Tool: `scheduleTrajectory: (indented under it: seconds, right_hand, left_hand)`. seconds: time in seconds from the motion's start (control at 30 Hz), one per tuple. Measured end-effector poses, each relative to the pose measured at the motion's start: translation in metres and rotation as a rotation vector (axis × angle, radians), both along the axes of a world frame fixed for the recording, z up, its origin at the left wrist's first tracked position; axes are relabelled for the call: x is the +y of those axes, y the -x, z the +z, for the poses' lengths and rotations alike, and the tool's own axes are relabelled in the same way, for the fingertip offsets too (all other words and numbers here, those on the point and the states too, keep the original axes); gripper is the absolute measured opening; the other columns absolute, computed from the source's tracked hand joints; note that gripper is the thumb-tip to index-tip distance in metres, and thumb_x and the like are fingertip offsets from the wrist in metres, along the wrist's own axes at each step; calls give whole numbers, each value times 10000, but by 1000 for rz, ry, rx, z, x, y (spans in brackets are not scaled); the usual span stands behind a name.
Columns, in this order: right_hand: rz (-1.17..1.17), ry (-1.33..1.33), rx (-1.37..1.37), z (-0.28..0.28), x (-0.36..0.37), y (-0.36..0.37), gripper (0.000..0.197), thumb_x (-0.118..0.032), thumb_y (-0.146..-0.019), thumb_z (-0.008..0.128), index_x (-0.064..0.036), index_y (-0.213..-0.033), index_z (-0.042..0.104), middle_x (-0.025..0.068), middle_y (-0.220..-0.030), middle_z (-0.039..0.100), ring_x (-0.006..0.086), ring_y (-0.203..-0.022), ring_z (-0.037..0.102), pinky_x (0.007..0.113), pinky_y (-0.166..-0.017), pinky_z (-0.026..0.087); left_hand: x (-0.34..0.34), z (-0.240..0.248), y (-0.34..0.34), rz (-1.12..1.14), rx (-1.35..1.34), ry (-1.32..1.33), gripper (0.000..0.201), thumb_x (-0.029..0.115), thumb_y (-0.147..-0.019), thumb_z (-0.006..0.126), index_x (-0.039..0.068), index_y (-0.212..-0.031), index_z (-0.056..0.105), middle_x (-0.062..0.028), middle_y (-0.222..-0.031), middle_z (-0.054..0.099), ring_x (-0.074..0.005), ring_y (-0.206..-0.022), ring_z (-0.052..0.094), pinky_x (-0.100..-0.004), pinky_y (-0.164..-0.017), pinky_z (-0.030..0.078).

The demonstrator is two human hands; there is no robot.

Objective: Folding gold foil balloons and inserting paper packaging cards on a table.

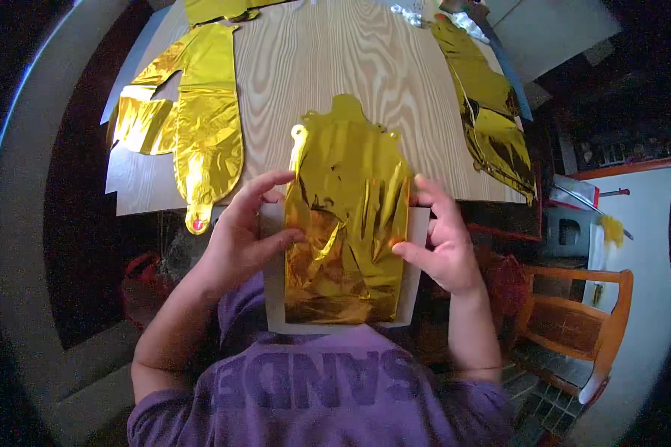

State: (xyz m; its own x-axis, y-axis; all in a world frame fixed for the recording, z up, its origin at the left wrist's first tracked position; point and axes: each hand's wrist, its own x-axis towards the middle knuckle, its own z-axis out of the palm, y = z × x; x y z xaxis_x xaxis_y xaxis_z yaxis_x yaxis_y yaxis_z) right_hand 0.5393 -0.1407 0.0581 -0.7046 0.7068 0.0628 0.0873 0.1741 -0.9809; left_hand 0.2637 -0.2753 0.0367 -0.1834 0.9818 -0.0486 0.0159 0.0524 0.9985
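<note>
A folded gold foil balloon (350,194) lies in front of me, its lower part over a pale board (274,290) that juts past the table's near edge. Small tabs with holes stick out at its far end, and creases run across its shiny surface. My left hand (250,223) holds the balloon's left edge, thumb on top and index finger stretched along the side. At the right edge my right hand (443,238) grips it the same way, thumb on the foil. Some fingers of both hands are partly hidden.
On the wood-grain table (276,82) another flat gold foil balloon (209,112) lies at the left, its tail over the near edge. More gold foil (492,104) lies along the right side. Crumpled white material (466,26) sits far right. A wooden chair (574,320) stands at my right.
</note>
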Motion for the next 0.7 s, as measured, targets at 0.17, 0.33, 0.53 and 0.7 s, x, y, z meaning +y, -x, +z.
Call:
scheduleTrajectory:
  seconds: [0.17, 0.33, 0.53, 0.7]
  right_hand:
    - [180, -314, -224, 28, 12, 10, 640, -11, -716, 806, -63, -1322, 604, 87, -1169, 583, 222, -1084, 570, 316, -966, 450]
    - [161, -185, -255, 29, 18, 13, 492, 5, -737, 793, -45, -1206, 656, 57, -1060, 631, 169, -988, 599, 288, -917, 465]
    - [126, 348, -138, 43, 21, 1, 294, 26, -781, 774, -26, -1055, 683, 5, -1025, 673, 76, -941, 616, 228, -846, 492]
    - [157, 287, -72, 46, 18, -2, 128, 17, -787, 784, -20, -882, 706, -9, -825, 637, 70, -772, 594, 220, -692, 473]
  left_hand:
    - [1, 17, 9, -113, 313, -38, 512, -8, -831, 763, 61, -1308, 588, -13, -1108, 614, -86, -997, 567, -239, -906, 462]
    - [-3, 34, 7, -83, -44, 184, 427, 18, -834, 779, 25, -1234, 632, -24, -1156, 645, -83, -1038, 597, -254, -928, 489]
    - [-10, 47, 8, -88, -95, 142, 276, 31, -839, 783, 25, -1091, 669, 4, -1014, 679, -64, -948, 619, -248, -847, 518]
    - [-14, 51, 7, -119, -123, 194, 133, 83, -865, 779, 28, -914, 668, 57, -799, 653, -17, -763, 572, -209, -667, 469]
